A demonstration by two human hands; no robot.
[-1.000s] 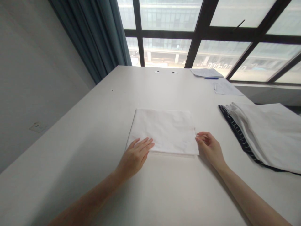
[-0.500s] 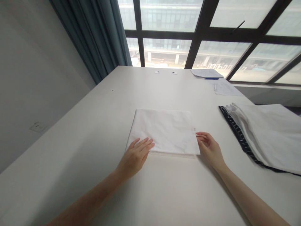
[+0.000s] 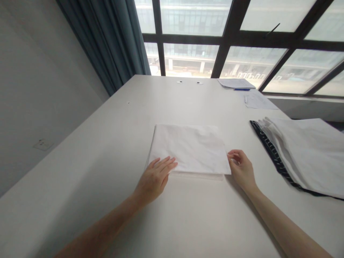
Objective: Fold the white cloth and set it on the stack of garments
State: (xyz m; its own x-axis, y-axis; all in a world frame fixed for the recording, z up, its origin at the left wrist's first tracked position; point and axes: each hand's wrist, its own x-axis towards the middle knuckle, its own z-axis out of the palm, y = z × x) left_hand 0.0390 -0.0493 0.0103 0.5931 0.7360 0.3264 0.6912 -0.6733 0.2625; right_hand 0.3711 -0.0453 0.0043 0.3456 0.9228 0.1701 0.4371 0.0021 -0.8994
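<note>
A folded white cloth [image 3: 190, 147] lies flat on the white table [image 3: 185, 215] in front of me, its lower layers showing past the near and left edges. My left hand [image 3: 157, 175] rests on its near left corner with the fingers stretched out flat. At the right edge, my right hand [image 3: 242, 168] pinches the top layer's side between thumb and fingers, near the front right corner. The fingertips of that hand partly cover the edge they grip.
To the right, a pile of white fabric [image 3: 309, 150] lies over a black cloth with white marks [image 3: 276, 157]. Papers [image 3: 236, 84] and a blue pen [image 3: 242, 89] are at the far right. A wall socket [image 3: 43, 144] is on the left, a blue curtain [image 3: 113, 43] behind.
My right hand has moved slightly to the right, drawing the cloth's top layer along, so more of the lower layers shows at the left. My left hand has barely moved.
</note>
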